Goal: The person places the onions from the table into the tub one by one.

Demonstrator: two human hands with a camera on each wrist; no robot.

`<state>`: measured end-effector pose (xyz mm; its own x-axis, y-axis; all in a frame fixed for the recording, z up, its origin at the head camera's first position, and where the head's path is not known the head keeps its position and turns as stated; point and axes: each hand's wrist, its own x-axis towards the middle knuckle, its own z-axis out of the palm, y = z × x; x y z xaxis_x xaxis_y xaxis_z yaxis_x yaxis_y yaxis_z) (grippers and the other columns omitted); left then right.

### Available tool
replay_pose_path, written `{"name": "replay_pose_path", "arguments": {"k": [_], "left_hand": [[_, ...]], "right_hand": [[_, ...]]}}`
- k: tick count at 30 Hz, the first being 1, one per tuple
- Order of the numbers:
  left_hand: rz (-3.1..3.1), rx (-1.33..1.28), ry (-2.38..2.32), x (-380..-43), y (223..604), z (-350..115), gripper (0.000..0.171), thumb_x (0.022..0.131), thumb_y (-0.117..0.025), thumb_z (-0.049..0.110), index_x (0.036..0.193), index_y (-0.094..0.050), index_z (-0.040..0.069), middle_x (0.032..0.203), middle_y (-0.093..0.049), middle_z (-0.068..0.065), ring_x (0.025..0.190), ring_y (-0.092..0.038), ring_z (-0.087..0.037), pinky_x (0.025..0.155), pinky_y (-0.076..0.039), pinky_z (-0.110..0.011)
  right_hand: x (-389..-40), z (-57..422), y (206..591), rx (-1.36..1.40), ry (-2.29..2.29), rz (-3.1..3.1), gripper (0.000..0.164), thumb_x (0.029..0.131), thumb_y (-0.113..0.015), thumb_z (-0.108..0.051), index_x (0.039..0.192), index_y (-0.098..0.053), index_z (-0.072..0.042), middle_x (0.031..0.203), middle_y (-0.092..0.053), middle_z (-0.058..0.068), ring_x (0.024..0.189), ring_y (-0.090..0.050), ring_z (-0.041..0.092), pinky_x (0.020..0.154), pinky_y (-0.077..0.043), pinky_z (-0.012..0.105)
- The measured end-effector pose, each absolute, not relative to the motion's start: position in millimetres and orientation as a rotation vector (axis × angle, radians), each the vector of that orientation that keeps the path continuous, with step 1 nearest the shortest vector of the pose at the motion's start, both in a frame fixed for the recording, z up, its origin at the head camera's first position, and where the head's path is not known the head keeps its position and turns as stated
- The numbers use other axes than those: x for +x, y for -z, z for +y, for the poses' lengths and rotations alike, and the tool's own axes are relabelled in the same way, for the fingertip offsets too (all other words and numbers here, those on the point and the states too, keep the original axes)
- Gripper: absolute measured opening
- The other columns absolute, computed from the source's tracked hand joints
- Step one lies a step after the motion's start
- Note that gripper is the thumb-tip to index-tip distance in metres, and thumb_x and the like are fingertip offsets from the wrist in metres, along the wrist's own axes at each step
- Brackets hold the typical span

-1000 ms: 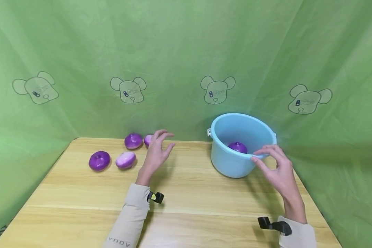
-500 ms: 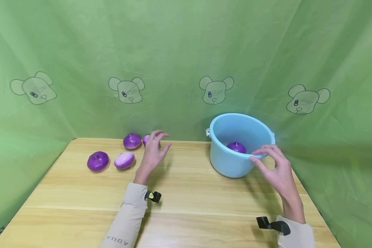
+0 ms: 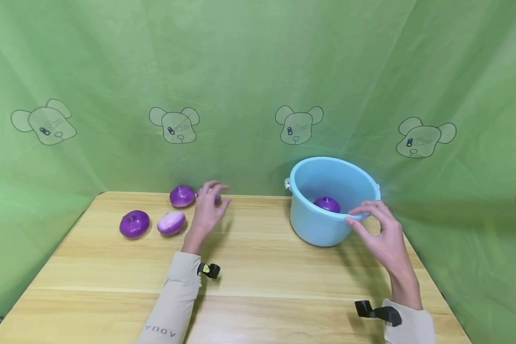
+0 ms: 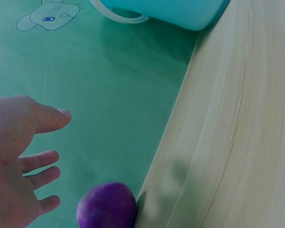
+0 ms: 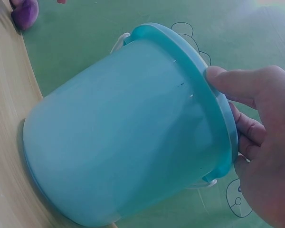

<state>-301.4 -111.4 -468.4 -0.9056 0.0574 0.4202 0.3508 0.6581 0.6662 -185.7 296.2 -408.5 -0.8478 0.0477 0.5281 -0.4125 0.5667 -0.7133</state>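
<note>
In the head view my left hand point(image 3: 205, 215) is over the back of the table, its fingers spread and bent, partly hiding a purple onion point(image 3: 217, 198). The left wrist view shows that onion point(image 4: 107, 207) below the fingertips, with a gap between them. Three more purple onions lie close by: one point(image 3: 182, 196) at the back, a paler one point(image 3: 171, 223) in front of it, and one point(image 3: 134, 224) farther left. My right hand point(image 3: 386, 239) pinches the near rim of a light blue bucket point(image 3: 318, 224) between thumb and fingers. Inside the bucket sits another purple onion point(image 3: 327, 204).
The wooden table point(image 3: 249, 272) ends at a green curtain point(image 3: 236, 95) printed with bear heads, which also hangs along both sides. White handle ends show at the bucket's sides. Each wrist wears a black camera mount point(image 3: 209, 270).
My left hand has moved slightly left, over the back onion beside it. My right hand keeps its pinch on the bucket rim. The whole head view has shifted slightly.
</note>
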Motion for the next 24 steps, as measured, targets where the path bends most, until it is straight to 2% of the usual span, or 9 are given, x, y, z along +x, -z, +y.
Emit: {"name": "replay_pose_path", "arguments": {"k": [7,19,24], "left_hand": [[-2.534,-0.296,1.106,-305,472,-118,0.040,0.092,-0.076,0.013,0.131,-0.066,0.010,0.149,-0.046,-0.017,0.136,-0.042,-0.039,0.115,-0.030,-0.063],[-2.566,-0.273,1.081,-312,480,-123,0.041,0.092,-0.077,0.012,0.131,-0.065,0.007,0.150,-0.045,-0.019,0.137,-0.041,-0.040,0.116,-0.029,-0.063],[-2.577,-0.264,1.061,-313,483,-124,0.041,0.092,-0.077,0.014,0.131,-0.066,0.007,0.152,-0.043,-0.019,0.140,-0.038,-0.039,0.118,-0.026,-0.063]], "right_hand": [[-185,296,408,0.293,-1.244,-2.301,0.021,0.086,-0.082,-0.004,0.105,-0.073,-0.002,0.120,-0.060,0.001,0.122,-0.047,0.005,0.117,-0.025,0.064],[-185,295,408,0.296,-1.250,-2.298,0.020,0.086,-0.082,-0.003,0.104,-0.073,-0.003,0.119,-0.060,-0.001,0.121,-0.048,0.007,0.118,-0.026,0.060],[-185,296,409,0.295,-1.254,-2.298,0.020,0.086,-0.082,-0.003,0.104,-0.073,-0.003,0.119,-0.060,0.003,0.121,-0.048,0.007,0.118,-0.026,0.061]]}}
